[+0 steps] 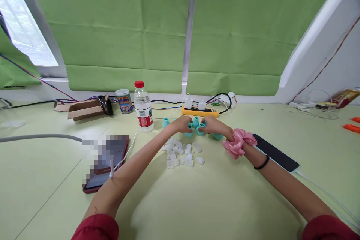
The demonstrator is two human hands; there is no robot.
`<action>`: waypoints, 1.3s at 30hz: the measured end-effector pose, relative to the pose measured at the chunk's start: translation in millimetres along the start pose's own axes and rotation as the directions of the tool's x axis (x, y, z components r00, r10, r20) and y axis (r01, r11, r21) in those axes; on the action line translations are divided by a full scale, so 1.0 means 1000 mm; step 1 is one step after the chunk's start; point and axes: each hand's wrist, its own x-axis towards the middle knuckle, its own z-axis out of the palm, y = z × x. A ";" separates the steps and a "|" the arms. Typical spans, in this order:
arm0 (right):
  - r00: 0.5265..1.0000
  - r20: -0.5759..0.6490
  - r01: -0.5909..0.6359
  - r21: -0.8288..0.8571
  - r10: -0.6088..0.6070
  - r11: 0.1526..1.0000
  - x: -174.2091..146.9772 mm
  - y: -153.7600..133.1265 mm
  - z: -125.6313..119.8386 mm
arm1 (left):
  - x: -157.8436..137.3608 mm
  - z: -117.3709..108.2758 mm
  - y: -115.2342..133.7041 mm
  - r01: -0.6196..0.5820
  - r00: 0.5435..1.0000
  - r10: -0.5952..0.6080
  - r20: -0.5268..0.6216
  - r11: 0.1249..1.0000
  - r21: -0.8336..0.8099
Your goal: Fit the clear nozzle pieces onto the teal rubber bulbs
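Several small teal bulb-shaped pieces with open necks stand in a group at the middle of the table. My left hand (pixel 182 123) has its fingers closed around one teal piece (pixel 188 134) at the front of the group. Beside it, my right hand (pixel 213 125) grips another teal piece (pixel 200 130) from the right. Between and behind the hands a third teal piece (pixel 195 121) stands upright. Nearer to me lies a loose heap of clear and white plastic pieces (pixel 187 160). A pink scrunchie (pixel 238 143) is on my right wrist.
Behind the hands lies a yellow power strip (pixel 200 112) with white plugs. A red-capped bottle (pixel 144 110), a can (pixel 124 102) and a cardboard box (pixel 86 110) stand left. Phones lie to the left (pixel 98 180) and right (pixel 277 153), with cables trailing over the table.
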 end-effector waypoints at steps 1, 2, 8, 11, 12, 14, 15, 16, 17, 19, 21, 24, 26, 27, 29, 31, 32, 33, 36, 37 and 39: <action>0.999 -0.033 -0.003 -0.006 0.003 1.000 -0.004 -0.003 -0.003 | -0.006 -0.003 0.000 0.005 1.000 -0.005 -0.025 1.000 -0.006; 0.997 -0.078 -0.004 -0.010 0.003 1.000 -0.010 -0.006 -0.006 | -0.014 -0.007 0.000 0.006 0.999 -0.006 -0.054 1.000 -0.011; 0.892 -0.353 0.312 0.032 -0.282 0.949 -0.060 -0.045 0.019 | -0.093 0.009 0.011 0.016 0.971 0.003 -0.239 0.997 0.079; 0.846 -0.253 0.476 -0.033 -0.469 0.879 -0.077 -0.060 0.047 | -0.124 0.040 0.014 0.026 0.986 0.000 -0.170 0.988 0.151; 0.845 -0.201 0.498 -0.043 -0.495 0.866 -0.080 -0.062 0.055 | -0.130 0.049 0.014 0.021 0.991 -0.001 -0.137 0.989 0.149; 0.849 -0.105 0.516 -0.054 -0.518 0.855 -0.083 -0.064 0.066 | -0.135 0.060 0.013 0.025 0.993 -0.011 -0.114 0.992 0.122; 0.852 -0.071 0.515 -0.058 -0.519 0.855 -0.082 -0.063 0.069 | -0.135 0.062 0.012 0.029 0.993 -0.018 -0.112 0.995 0.100; 0.855 -0.046 0.513 -0.062 -0.516 0.856 -0.081 -0.062 0.070 | -0.134 0.063 0.011 0.032 0.993 -0.024 -0.112 0.997 0.073; 0.860 -0.034 0.507 -0.064 -0.510 0.859 -0.080 -0.061 0.072 | -0.133 0.062 0.010 0.029 0.994 -0.024 -0.107 0.999 0.045; 0.867 -0.029 0.495 -0.066 -0.497 0.867 -0.077 -0.060 0.073 | -0.131 0.059 0.006 0.002 0.996 -0.003 -0.084 1.000 -0.013; 0.871 -0.044 0.486 -0.064 -0.489 0.871 -0.073 -0.060 0.073 | -0.132 0.056 0.003 -0.024 0.997 0.020 -0.071 0.998 -0.064; 0.863 -0.074 0.497 -0.045 -0.499 0.866 -0.068 -0.062 0.074 | -0.136 0.054 -0.002 -0.027 0.997 0.019 -0.075 0.995 -0.096; 0.848 -0.075 0.524 -0.034 -0.525 0.851 -0.065 -0.065 0.073 | -0.138 0.055 -0.003 0.002 0.995 -0.009 -0.099 0.997 -0.072; 0.839 -0.066 0.539 -0.031 -0.539 0.842 -0.063 -0.065 0.072 | -0.139 0.056 -0.003 0.027 0.992 -0.033 -0.126 0.998 -0.048; 0.831 -0.048 0.554 -0.019 -0.554 0.833 -0.061 -0.066 0.070 | -0.139 0.059 -0.004 0.088 0.980 -0.087 -0.177 0.996 -0.005; 0.837 -0.057 0.546 -0.003 -0.545 0.838 -0.059 -0.067 0.069 | -0.138 0.061 -0.005 0.122 0.977 -0.118 -0.176 0.993 0.012; 0.841 -0.076 0.538 0.004 -0.536 0.843 -0.059 -0.067 0.069 | -0.138 0.061 -0.005 0.115 0.982 -0.113 -0.154 0.993 0.007; 0.843 -0.098 0.532 0.009 -0.528 0.847 -0.059 -0.067 0.069 | -0.138 0.060 -0.005 0.097 0.987 -0.097 -0.130 0.995 -0.005; 0.828 -0.113 0.553 -0.001 -0.549 0.833 -0.061 -0.067 0.068 | -0.139 0.056 -0.006 0.024 0.994 -0.029 -0.105 0.998 -0.052; 0.818 -0.103 0.568 -0.011 -0.566 0.823 -0.061 -0.067 0.067 | -0.139 0.054 -0.006 0.018 0.993 -0.026 -0.114 0.998 -0.063; 0.795 -0.107 0.597 -0.043 -0.597 0.801 -0.062 -0.067 0.061 | -0.139 0.054 -0.006 0.038 0.989 -0.048 -0.140 0.997 -0.069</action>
